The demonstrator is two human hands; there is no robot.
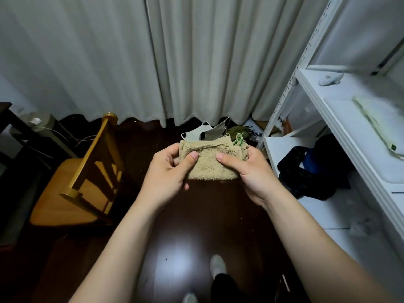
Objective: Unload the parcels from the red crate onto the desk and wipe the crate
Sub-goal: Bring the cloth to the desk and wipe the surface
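While the left hand and right hand each pinch an edge of the folded tan cloth between them, wiping looks next, once the unseen red crate is reached.

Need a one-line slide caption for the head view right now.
Left hand and right hand grip a tan cloth; chair left, shelf right.

You are standing in a room of a home, not a workplace. Pale grey, pleated, floor-length curtains hang across the far wall down to a dark, glossy wooden floor. A honey-coloured wooden chair with a slatted back stands at your left. At your right, a white metal shelving unit holds a crumpled dark bundle of cloth.
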